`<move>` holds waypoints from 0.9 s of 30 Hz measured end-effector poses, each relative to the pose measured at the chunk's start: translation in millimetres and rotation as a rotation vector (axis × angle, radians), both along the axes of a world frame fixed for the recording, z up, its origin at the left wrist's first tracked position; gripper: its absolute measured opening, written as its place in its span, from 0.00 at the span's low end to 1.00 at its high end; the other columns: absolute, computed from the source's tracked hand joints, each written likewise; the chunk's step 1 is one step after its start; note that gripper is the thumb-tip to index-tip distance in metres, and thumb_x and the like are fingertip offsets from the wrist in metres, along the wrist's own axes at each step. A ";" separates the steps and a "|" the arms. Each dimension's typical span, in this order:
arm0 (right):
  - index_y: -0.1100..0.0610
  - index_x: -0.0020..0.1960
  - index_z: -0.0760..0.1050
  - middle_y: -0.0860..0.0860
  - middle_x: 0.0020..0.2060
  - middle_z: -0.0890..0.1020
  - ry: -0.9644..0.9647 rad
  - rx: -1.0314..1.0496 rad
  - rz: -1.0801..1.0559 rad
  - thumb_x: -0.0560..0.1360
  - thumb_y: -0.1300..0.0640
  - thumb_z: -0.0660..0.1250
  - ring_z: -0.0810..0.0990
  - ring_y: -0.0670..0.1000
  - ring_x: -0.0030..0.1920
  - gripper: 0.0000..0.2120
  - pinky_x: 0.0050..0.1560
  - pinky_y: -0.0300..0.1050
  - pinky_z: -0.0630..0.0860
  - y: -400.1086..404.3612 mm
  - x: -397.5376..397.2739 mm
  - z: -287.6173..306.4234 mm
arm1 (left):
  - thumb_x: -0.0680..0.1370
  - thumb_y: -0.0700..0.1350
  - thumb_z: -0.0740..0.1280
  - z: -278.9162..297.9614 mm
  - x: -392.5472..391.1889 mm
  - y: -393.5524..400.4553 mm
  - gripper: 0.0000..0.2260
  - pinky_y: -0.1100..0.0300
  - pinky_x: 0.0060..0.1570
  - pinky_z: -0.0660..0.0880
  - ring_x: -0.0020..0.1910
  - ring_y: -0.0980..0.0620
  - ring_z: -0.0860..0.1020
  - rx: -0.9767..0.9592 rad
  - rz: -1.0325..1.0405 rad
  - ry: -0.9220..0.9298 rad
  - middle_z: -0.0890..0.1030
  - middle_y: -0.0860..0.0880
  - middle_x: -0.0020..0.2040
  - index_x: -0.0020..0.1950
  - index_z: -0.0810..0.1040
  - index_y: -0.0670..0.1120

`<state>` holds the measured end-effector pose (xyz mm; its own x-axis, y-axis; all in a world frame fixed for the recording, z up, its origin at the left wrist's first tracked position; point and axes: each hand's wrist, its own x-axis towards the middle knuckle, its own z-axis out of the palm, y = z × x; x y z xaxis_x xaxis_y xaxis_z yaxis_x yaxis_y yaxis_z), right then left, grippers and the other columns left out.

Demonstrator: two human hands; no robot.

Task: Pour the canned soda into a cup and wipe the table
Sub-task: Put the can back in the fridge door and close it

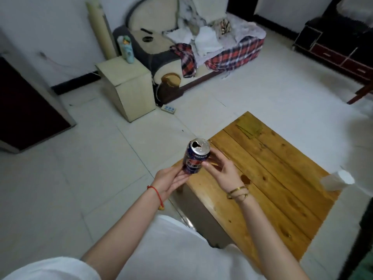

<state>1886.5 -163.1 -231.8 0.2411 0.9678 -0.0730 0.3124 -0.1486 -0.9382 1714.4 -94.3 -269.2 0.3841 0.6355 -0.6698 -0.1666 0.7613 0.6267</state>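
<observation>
A blue soda can (pixel 194 157) with its silver top opened is held in the air over the near-left corner of the wooden table (pixel 268 178). My left hand (pixel 171 181) cups the can from below and behind. My right hand (pixel 221 170) grips its side with thumb and fingers. The can tilts slightly away from me. A white paper cup (pixel 337 180) stands at the table's right edge, well apart from the can.
A small wet-looking spot (pixel 245 178) marks the table near my right wrist. Beyond lie a tiled floor, a beige cabinet (pixel 129 85) with a bottle on it, a power strip (pixel 169 108) and a sofa (pixel 201 49) with plaid cloth.
</observation>
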 end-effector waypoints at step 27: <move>0.53 0.66 0.72 0.49 0.57 0.81 0.080 0.037 0.688 0.75 0.57 0.70 0.81 0.48 0.56 0.20 0.58 0.46 0.78 218.6 -435.2 -3.0 | 0.78 0.44 0.69 10.7 -439.5 84.7 0.14 0.57 0.53 0.80 0.50 0.46 0.85 0.026 0.697 0.030 0.84 0.39 0.51 0.59 0.77 0.36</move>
